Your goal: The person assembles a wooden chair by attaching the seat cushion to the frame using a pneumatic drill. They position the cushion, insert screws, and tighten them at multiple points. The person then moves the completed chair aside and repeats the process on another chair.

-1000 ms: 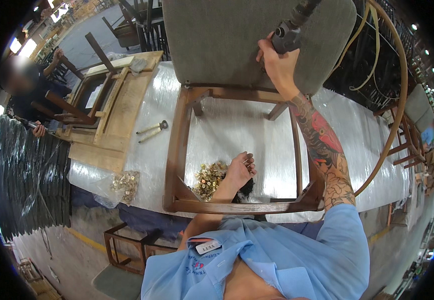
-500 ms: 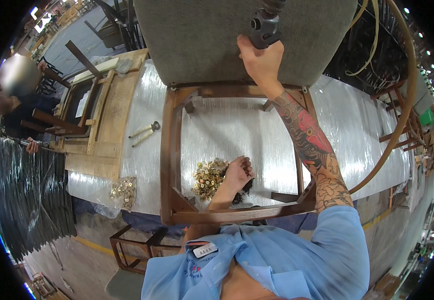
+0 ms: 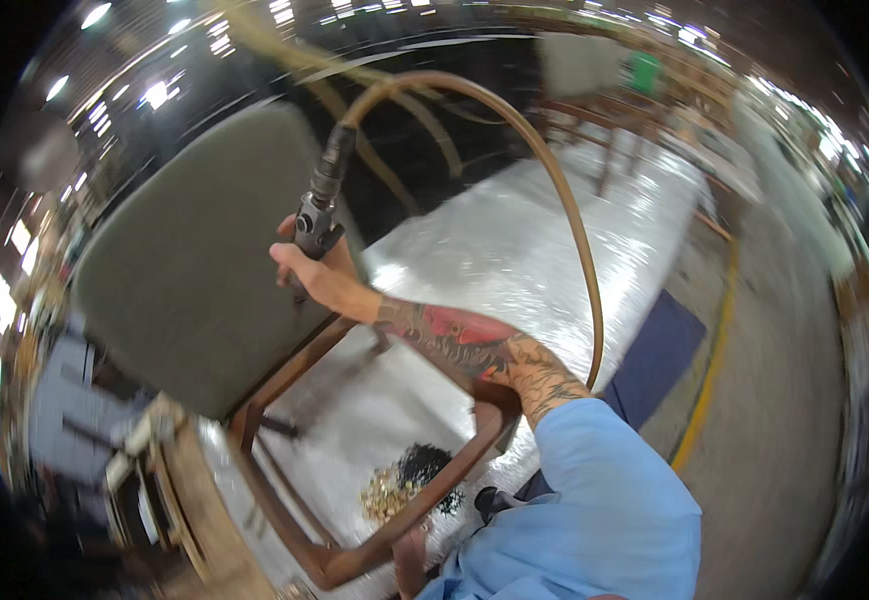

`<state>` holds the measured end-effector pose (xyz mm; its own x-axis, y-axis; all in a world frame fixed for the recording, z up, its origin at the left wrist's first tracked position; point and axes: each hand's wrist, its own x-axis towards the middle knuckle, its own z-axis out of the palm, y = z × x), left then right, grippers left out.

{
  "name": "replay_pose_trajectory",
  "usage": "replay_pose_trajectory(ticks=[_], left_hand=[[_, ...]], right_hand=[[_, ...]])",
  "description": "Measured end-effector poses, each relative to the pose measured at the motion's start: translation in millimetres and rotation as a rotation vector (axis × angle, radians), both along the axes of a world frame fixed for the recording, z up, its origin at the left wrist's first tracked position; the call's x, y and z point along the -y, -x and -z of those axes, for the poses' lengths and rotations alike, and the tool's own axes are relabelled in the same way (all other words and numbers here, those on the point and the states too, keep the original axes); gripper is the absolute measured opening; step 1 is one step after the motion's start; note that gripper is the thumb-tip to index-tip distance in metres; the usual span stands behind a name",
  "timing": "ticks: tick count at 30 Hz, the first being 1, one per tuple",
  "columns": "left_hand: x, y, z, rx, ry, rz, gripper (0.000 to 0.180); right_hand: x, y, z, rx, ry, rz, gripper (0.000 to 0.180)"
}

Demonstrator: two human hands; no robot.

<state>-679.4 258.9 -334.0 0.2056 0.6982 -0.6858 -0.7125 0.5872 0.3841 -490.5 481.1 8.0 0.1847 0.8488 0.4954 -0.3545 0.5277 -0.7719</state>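
Observation:
My right hand (image 3: 322,272) is wrapped round a grey air screwdriver (image 3: 314,222), held upright over the lower edge of a chair's grey-green padded back (image 3: 199,250). Its tip points down toward the back rail of the wooden chair frame (image 3: 329,565); contact there is hard to make out. Inside the open seat frame lie a heap of brass-coloured fittings (image 3: 384,495) and a heap of small black screws (image 3: 424,465). Near these heaps, my left hand (image 3: 411,550) shows only in part at the front rail, blurred, its fingers hidden.
A tan air hose (image 3: 564,185) arcs from the tool down past my right elbow. Shiny plastic film (image 3: 524,225) covers the table. Another chair (image 3: 604,110) stands at the far right end, and an upturned frame (image 3: 159,490) lies at lower left. Yellow line (image 3: 709,380) on floor.
My view has swung to the right and tilted, so the chair appears turned. The air screwdriver remains in my right hand. My left hand has drawn back from the screw heap toward the front rail.

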Motion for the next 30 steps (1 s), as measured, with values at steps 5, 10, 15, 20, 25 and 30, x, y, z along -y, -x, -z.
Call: replay_pose_trajectory(ticks=[5,10,15,20,25,30], left_hand=[[-0.4,25.9,-20.5,-0.212,0.005,0.06,0.028],[-5.8,58.0,-49.5,-0.396,-0.036,0.094,0.033],[-12.9,91.1,-83.2,-0.572,-0.071,0.144,0.038],[3.7,148.0,-132.0,-0.706,-0.128,0.142,0.044],[37.2,172.9,-192.8,-0.637,-0.222,0.22,0.05],[14.3,130.7,-201.0,-0.948,-0.323,0.328,0.044]], right_hand=[[19.1,-157.0,58.0,-0.462,-0.056,0.255,0.023],[71.7,-277.8,208.0,-0.813,0.442,0.554,0.051],[100.2,-314.0,399.2,-1.035,0.841,0.573,0.047],[89.5,-240.4,433.8,-0.899,1.05,0.284,0.044],[87.8,-180.1,317.7,0.092,0.913,-0.471,0.042],[125.4,-174.9,270.0,0.141,1.041,-0.337,0.036]])
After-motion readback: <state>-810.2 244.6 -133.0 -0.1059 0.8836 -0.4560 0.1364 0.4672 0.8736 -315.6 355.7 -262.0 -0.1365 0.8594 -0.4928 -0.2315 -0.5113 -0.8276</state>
